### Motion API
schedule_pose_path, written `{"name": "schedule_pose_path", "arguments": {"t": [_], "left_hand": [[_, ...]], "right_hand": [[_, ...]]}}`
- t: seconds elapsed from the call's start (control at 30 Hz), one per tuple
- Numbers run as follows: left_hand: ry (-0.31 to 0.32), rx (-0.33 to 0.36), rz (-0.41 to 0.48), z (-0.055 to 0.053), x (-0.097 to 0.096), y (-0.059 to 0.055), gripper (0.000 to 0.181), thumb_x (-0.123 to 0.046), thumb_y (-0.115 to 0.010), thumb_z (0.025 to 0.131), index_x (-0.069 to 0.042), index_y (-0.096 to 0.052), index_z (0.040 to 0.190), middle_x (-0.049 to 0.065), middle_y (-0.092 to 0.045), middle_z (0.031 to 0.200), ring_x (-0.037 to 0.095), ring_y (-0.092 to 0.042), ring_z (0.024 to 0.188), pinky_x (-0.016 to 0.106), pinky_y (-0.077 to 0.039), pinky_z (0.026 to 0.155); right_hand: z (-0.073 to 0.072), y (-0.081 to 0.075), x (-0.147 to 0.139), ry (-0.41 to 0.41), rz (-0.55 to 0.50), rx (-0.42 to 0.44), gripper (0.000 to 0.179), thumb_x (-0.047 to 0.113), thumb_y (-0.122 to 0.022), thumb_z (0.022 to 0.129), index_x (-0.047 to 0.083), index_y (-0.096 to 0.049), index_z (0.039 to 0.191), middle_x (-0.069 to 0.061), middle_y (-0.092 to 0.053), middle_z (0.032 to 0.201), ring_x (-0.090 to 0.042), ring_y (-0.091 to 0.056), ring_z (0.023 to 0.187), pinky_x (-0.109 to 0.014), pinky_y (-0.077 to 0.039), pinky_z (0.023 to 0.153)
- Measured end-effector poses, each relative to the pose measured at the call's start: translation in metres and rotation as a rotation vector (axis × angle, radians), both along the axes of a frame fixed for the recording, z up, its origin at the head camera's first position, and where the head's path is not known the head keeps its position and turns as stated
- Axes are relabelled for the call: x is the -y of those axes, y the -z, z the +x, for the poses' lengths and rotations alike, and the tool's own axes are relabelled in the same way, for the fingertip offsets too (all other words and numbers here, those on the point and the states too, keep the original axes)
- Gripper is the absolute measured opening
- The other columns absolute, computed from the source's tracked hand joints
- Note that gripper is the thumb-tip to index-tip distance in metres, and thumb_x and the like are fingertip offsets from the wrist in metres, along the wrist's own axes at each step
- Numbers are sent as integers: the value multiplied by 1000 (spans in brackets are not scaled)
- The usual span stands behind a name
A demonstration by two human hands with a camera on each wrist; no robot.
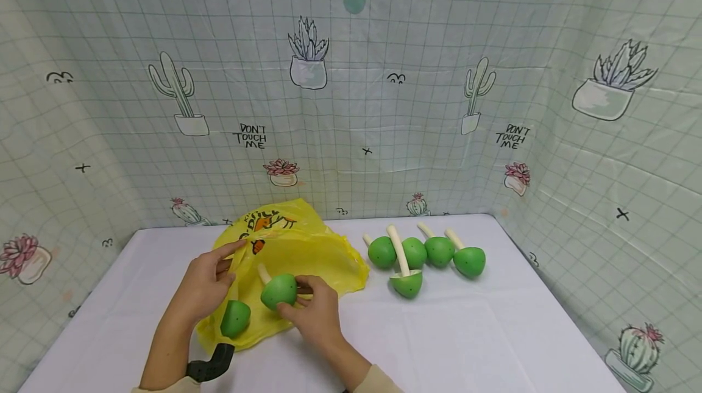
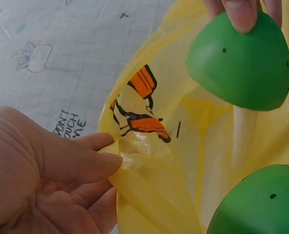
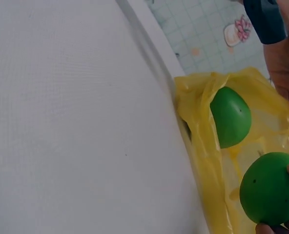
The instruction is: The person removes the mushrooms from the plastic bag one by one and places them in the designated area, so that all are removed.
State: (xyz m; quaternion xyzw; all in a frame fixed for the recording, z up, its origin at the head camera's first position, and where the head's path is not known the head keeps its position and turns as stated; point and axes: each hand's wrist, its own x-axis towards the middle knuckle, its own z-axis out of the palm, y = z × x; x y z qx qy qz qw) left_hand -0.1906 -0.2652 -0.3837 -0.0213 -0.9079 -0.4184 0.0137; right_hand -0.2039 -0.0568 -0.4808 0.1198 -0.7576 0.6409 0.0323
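Note:
A yellow plastic bag [image 1: 329, 254] with an orange and black print lies on its side, its mouth spread wide. My left hand [image 1: 204, 286] pinches the bag's rim between thumb and fingers, plain in the left wrist view. In my right hand [image 1: 320, 314] is a toy mushroom [image 1: 278, 293], gripped by its green, black-dotted cap, its pale stem pointing into the bag. That mushroom [image 3: 269, 189] is at the bag's mouth in the right wrist view. Another green cap [image 1: 236, 320] sits inside the bag near the left wrist, its stem hidden.
Several more green mushrooms [image 1: 414, 253] stand grouped right of the bag, caps down, stems leaning up and left. One mushroom [image 1: 407, 283] lies in front of the others. A white cloth [image 1: 466, 338] covers the table, and a printed curtain [image 1: 362, 106] closes the back and sides.

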Motion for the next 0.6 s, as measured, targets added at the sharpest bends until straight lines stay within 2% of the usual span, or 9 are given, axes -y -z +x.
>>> {"name": "schedule_pose_path", "arguments": {"t": [0.6], "left_hand": [[-11,14,-27,0,-2,-3,64,14,-52,99,-2,-42,160,31,-39,160,51,-51,138,57,-51,106]], "right_hand": [[0,-13,-34,30,-13,-31,53,14,-87,81,-3,-68,127,-11,-70,122,-25,-69,110,-29,-62,90]]}}
